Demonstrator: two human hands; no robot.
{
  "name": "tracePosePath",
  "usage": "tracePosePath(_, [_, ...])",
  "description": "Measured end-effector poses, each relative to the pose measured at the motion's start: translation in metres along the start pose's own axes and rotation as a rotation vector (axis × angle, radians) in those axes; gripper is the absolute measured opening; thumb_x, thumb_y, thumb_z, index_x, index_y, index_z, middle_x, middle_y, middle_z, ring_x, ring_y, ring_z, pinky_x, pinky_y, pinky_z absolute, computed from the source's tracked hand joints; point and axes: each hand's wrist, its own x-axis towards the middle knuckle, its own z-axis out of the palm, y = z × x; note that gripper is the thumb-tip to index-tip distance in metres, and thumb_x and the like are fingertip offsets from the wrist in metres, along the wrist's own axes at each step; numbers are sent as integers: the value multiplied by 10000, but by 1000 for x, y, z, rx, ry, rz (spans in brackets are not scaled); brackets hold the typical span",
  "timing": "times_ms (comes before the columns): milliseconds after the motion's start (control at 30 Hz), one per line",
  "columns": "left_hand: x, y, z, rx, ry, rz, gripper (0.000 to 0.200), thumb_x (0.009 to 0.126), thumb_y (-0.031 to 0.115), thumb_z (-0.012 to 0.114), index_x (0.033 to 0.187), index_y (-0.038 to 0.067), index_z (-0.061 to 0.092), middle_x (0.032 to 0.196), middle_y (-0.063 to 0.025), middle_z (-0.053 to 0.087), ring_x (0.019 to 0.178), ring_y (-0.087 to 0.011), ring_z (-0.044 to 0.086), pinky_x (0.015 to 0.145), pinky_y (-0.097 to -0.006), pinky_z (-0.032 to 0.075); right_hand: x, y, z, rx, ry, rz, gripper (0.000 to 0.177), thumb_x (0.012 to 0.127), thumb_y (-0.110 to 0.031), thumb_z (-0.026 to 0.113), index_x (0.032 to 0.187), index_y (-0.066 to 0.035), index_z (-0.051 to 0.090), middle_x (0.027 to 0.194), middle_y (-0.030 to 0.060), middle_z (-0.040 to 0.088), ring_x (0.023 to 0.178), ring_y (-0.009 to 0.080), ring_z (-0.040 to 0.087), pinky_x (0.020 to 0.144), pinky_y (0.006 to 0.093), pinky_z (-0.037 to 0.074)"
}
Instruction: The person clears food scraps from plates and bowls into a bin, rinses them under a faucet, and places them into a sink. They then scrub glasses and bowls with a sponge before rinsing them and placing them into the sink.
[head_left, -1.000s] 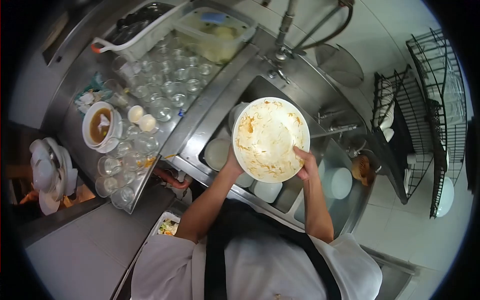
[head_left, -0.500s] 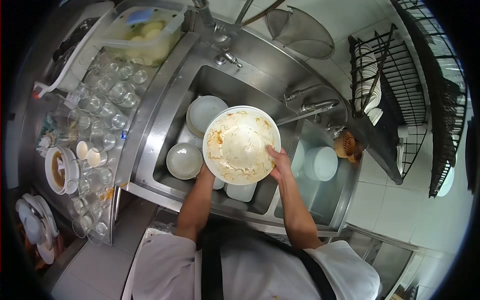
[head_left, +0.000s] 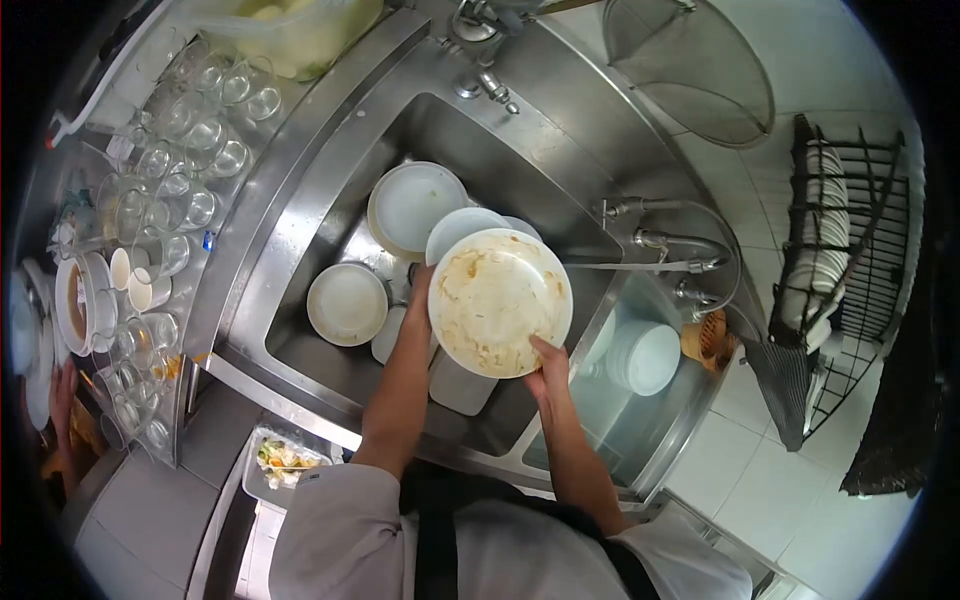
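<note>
A large white plate point(head_left: 500, 305) with brown and yellow food smears is held between my two hands over the sink. My left hand point(head_left: 421, 292) grips its left edge, with most of the fingers hidden behind it. At the lower right rim, my right hand point(head_left: 547, 368) holds on with the thumb on top. Behind the plate, more white dishes point(head_left: 462, 228) show. Deeper in the steel sink basin point(head_left: 350, 205) lie a stack of round plates point(head_left: 417, 205), a bowl point(head_left: 347, 304) and a rectangular dish point(head_left: 462, 380).
White dishes point(head_left: 644, 358) stand in the right basin, near a faucet point(head_left: 690, 262). Many glasses point(head_left: 190, 205) crowd the left counter. A black plate rack point(head_left: 870, 240) hangs right, a strainer point(head_left: 690, 70) above. A tray of scraps point(head_left: 285, 462) lies below. Another person's hand point(head_left: 64, 405) shows far left.
The view has shifted and turned. The held plate has moved slightly off the sink's dishes, showing more plates behind it. The scrap tray and another person's hand have come into view.
</note>
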Motion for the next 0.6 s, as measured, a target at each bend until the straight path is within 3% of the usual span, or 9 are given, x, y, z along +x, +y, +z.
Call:
tracePosePath(33, [24, -1, -7, 217, 54, 105, 368, 861, 170, 565, 1191, 23, 639, 1048, -151, 707, 866, -296, 694, 756, -384, 562, -3, 2, -5, -16, 68, 9, 545, 847, 75, 540, 1372, 25, 404, 1289, 200, 557, 1150, 348, 591, 982, 482, 510])
tracePosePath(133, [19, 37, 33, 701, 129, 80, 422, 751, 75, 578, 1162, 13, 650, 1040, -183, 706, 910, -344, 684, 782, -419, 536, -20, 5, -24, -6, 107, 30, 559, 839, 76, 546, 1376, 35, 395, 1285, 204, 556, 1148, 349, 591, 985, 487, 505])
tracePosePath(233, [89, -16, 19, 888, 119, 361, 438, 718, 70, 610, 1149, -4, 642, 995, -171, 714, 919, -309, 681, 842, -389, 518, -46, 0, -32, 19, 59, 41, 569, 825, 75, 552, 1372, 39, 398, 1267, 207, 565, 1138, 350, 596, 982, 492, 506])
tracePosePath(333, [115, -41, 32, 971, 113, 407, 422, 727, 66, 625, 1144, 6, 644, 1000, -201, 701, 931, -346, 674, 862, -400, 510, -71, -8, -36, 48, 173, 122, 593, 829, 24, 581, 1391, 34, 391, 1276, 213, 570, 1146, 349, 594, 992, 492, 497])
tracePosePath(467, [119, -56, 39, 874, 76, 379, 395, 727, 48, 661, 1117, -9, 641, 1051, -223, 667, 1059, -377, 621, 946, -443, 465, -95, -31, -3, -34, 183, 67, 592, 822, 31, 561, 1389, 31, 389, 1278, 215, 565, 1125, 352, 606, 973, 487, 512])
tracePosePath(600, [109, -57, 44, 989, 163, 413, 576, 729, 61, 680, 1281, 10, 522, 1174, -238, 607, 1095, -389, 591, 965, -457, 444, -100, -49, -16, -92, 193, 39, 587, 823, 7, 571, 1384, 35, 399, 1272, 214, 574, 1127, 352, 607, 978, 484, 509])
